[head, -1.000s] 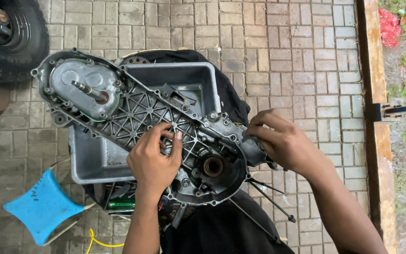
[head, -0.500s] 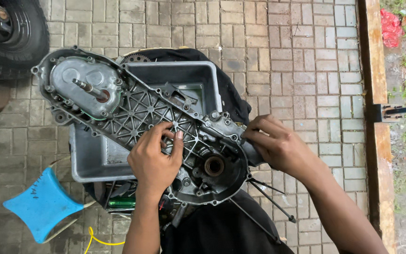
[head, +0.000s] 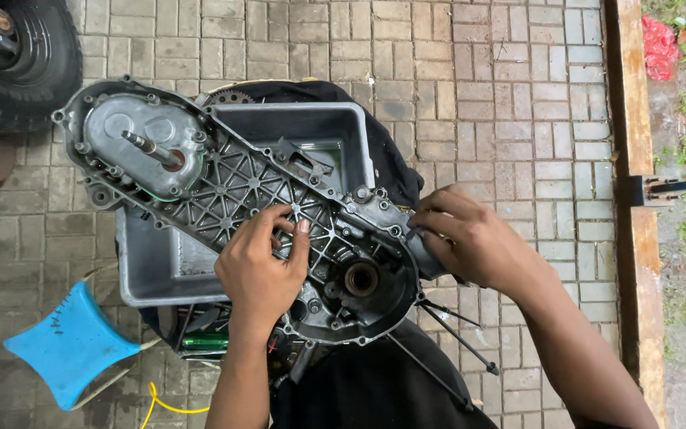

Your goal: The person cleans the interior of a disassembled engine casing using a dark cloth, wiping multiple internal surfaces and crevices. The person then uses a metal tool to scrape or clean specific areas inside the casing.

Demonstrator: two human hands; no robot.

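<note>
The scooter engine crankcase (head: 240, 191) lies slantwise across a grey plastic tray (head: 160, 274) on the brick paving (head: 478, 95). The left hand (head: 260, 270) rests on its ribbed web, fingers (head: 299, 238) curled loosely onto the ribs, gripping nothing. The right hand (head: 478, 242) has its fingers closed around the casing's right end. Perched on the tray's rims, the heavy casing could tip or slide off if either hand lets go.

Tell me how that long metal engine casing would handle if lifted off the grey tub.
The engine casing looks like ribbed cast metal, so probably stiff and heavy. It spans the grey tub diagonally, overhanging both ends, so it may tip. The left hand and right hand rest on it; its grimy surface could be slippery.
</note>
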